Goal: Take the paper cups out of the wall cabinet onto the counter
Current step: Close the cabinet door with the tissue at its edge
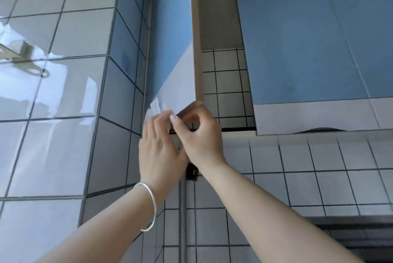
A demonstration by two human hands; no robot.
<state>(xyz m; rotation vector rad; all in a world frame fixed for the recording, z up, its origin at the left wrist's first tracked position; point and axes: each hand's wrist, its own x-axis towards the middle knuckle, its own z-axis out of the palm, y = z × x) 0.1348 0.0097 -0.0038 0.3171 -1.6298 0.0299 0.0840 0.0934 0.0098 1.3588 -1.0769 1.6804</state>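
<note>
Head view — cabinet door [170, 39]: blue on its upper part, pale grey-white toward the lower corner, standing swung out edge-on to the camera.
Head view — wall cabinet [221, 75]: showing only a narrow opening between the open door and the shut neighbouring door [308, 50]; white tiles with dark grout are showing at its back.
Paper cups: not showing anywhere in the opening.
Left hand [159, 148]: reaching up with fingers straight and close together, fingertips lying against the door's lower corner; a silver bangle [148, 205] is circling the wrist.
Right hand [197, 135]: raised beside the left and touching it, thumb and curled fingers pinching the door's bottom edge at the corner.
Surroundings: glossy tiled wall [53, 92] on the left — a grey pipe [182, 220] is running down below the hands.
</note>
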